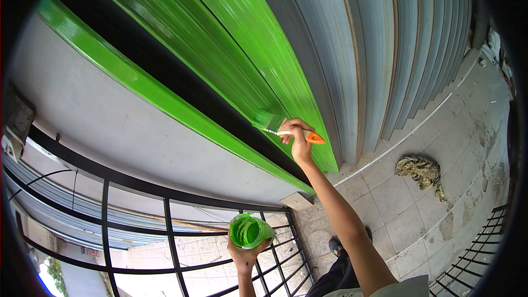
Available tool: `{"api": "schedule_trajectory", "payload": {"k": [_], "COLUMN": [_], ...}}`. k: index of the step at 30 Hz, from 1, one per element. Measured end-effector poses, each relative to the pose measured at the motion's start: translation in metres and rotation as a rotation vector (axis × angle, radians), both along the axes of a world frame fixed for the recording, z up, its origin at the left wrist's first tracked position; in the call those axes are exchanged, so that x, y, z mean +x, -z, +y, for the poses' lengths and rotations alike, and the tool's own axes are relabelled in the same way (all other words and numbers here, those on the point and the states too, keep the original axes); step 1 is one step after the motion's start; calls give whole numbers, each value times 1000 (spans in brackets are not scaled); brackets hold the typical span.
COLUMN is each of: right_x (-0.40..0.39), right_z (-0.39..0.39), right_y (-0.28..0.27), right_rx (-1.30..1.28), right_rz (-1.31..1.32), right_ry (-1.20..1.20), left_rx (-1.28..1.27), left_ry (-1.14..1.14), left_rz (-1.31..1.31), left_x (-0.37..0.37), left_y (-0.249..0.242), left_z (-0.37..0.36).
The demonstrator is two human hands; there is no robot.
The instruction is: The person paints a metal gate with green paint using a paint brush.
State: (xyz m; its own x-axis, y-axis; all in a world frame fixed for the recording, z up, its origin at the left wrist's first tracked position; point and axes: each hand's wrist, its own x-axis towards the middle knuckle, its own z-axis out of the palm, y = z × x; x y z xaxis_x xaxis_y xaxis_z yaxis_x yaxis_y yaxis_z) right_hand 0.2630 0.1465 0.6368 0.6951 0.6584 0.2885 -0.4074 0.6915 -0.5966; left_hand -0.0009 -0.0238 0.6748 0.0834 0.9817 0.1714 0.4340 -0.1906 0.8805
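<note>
My right hand (pixel 299 138) is closed round the handle of a paintbrush (pixel 280 127) with a pale and orange handle. The green-coated bristles touch the bright green metal panel (pixel 236 49) near its lower edge. Lower down, my left hand (pixel 245 254) holds an open paint container (pixel 246 231) from below, with green paint inside and smeared on its rim. Left of the panel, past a dark gap, runs a green frame strip (pixel 132 80) beside a pale wall.
Grey unpainted folded panels (pixel 379 49) stand at the right. A crumpled cloth (pixel 421 175) lies on the tiled floor (pixel 396 203). A black metal grille (pixel 170 231) is at lower left, another at lower right. My shoe shows below my right forearm.
</note>
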Motion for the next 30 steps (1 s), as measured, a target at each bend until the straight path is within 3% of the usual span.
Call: {"api": "schedule_trajectory", "payload": {"k": [3,5,8,12,14,17,21,24,30], "right_x": [-2,0,7,21,27,20,-1,-13,-3], "right_z": [-3,-3,10,10,17,27,20,9,-6], "right_y": [40,29,-53,-155,-164,-103,31,97,127], "right_rx": [-151,-231,-162,207,267,218,132,5,-278], "right_rz": [107,101,42,17,-35,-10,77,130,31], "right_ry": [11,-6,-6,-19,-23,-115,-42,13,118], "left_rx": [12,-17,0,29,39,11,3,-21,-42], "left_ry": [11,32,41,33,31,30,52,56,31], "left_rz": [-10,9,31,15,17,23,112,143,149], "left_x": [-2,-5,-11,-11,-9,-4,2,-3,-12], "left_y": [3,1,-1,-3,-1,2,9,19,22], "left_z": [0,0,-2,-1,-1,-1,-3,-3,-6]}}
